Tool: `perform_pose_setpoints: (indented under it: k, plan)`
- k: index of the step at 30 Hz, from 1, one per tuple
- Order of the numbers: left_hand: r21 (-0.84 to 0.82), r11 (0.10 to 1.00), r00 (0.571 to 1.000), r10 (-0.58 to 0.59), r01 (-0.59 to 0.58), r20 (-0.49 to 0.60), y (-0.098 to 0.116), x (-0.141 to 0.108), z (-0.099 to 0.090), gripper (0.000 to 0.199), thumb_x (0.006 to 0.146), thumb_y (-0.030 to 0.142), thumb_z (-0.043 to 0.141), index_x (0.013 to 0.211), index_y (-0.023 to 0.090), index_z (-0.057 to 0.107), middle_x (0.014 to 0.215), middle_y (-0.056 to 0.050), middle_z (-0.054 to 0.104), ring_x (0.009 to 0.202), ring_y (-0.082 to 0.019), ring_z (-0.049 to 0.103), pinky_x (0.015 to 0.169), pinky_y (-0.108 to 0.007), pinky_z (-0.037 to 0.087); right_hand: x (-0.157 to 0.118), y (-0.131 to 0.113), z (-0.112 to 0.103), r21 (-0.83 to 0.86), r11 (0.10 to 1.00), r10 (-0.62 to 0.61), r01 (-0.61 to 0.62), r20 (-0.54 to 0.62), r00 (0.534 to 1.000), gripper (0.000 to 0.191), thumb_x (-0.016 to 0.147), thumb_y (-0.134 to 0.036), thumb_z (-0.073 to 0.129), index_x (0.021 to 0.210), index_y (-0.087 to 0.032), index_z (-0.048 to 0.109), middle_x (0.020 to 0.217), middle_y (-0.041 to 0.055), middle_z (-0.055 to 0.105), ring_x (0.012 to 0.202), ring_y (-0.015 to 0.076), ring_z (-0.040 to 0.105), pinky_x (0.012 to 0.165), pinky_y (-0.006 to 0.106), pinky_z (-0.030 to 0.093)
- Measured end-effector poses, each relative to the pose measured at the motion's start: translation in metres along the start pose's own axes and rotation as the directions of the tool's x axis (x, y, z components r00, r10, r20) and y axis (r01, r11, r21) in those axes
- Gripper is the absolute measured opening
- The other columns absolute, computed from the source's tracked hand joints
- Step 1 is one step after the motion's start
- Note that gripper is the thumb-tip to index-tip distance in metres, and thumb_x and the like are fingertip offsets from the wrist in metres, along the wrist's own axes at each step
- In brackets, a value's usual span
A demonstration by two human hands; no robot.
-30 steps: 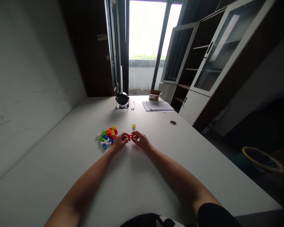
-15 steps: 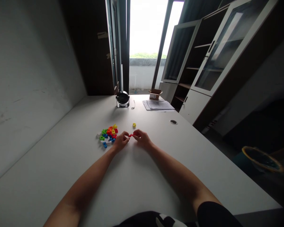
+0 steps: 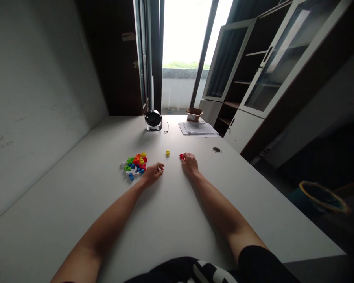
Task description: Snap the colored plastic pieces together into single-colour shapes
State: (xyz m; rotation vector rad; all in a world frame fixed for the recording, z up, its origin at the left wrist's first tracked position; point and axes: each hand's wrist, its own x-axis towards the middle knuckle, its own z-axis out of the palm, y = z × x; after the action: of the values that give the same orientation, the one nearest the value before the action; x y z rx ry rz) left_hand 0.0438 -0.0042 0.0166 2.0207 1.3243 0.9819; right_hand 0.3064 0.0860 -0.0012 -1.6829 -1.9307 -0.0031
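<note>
Between the fingertips of my right hand is a small red plastic building piece, held at the table surface. My left hand rests on the table with its fingers apart and nothing in them. Just left of it lies a pile of small plastic building pieces in red, orange, yellow, green, blue and white. A yellow building piece sits by itself, left of the red one and beyond my hands.
On the white table, a round black device on a silver stand is at the back, beside a thin cord. Papers and an opened cardboard box lie back right. A cable hole is near the right edge.
My hands were together at the red piece. The left has let go and opened; the right has carried the piece right and away from me, beside the yellow one.
</note>
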Motion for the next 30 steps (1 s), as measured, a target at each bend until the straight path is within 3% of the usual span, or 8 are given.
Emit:
perform_pose_setpoints:
  k: [12, 20, 26, 30]
  plan:
    - [0.029, 1.0, 1.0, -0.006, 0.006, 0.005, 0.008, -0.001, -0.003, 0.024, 0.088, 0.027, 0.057, 0.109, 0.024, 0.068, 0.091, -0.001, 0.073, 0.071, -0.014, 0.062, 0.067, -0.025, 0.048, -0.001, -0.009, -0.001, -0.04, 0.999, 0.011, -0.007, 0.121, 0.993, 0.032, 0.093, -0.036, 0.057, 0.121, -0.024, 0.068, 0.12, 0.0152, 0.06, 0.113, 0.0319, 0.049, 0.097, 0.042, 0.039]
    - [0.049, 0.999, 1.0, 0.014, -0.014, 0.004, 0.008, -0.001, -0.003, 0.022, 0.088, 0.024, 0.057, 0.106, 0.024, 0.07, 0.092, -0.001, 0.073, 0.072, -0.015, 0.061, 0.068, -0.026, 0.047, -0.002, -0.009, -0.002, -0.046, 0.999, -0.001, 0.008, 0.143, 0.99, 0.037, 0.094, -0.038, 0.057, 0.126, -0.024, 0.067, 0.125, 0.0147, 0.06, 0.115, 0.0322, 0.049, 0.097, 0.043, 0.039]
    - [0.273, 0.96, 0.997, 0.072, -0.067, -0.011, 0.01, -0.001, -0.005, 0.019, 0.09, 0.02, 0.056, 0.1, 0.023, 0.072, 0.1, -0.006, 0.071, 0.092, -0.022, 0.063, 0.088, -0.035, 0.048, -0.002, -0.008, -0.001, -0.042, 0.999, -0.001, 0.008, 0.145, 0.989, 0.036, 0.095, -0.038, 0.057, 0.126, -0.023, 0.067, 0.126, 0.0145, 0.061, 0.115, 0.0318, 0.05, 0.096, 0.043, 0.039]
    - [0.447, 0.894, 0.993, 0.044, 0.012, -0.113, 0.011, -0.001, -0.013, 0.019, 0.092, 0.022, 0.054, 0.096, 0.022, 0.072, 0.104, -0.01, 0.07, 0.106, -0.029, 0.058, 0.099, -0.044, 0.041, -0.003, -0.009, 0.0, -0.041, 0.999, 0.003, 0.002, 0.132, 0.991, 0.035, 0.094, -0.038, 0.058, 0.124, -0.024, 0.067, 0.125, 0.0143, 0.061, 0.115, 0.0319, 0.051, 0.097, 0.043, 0.039]
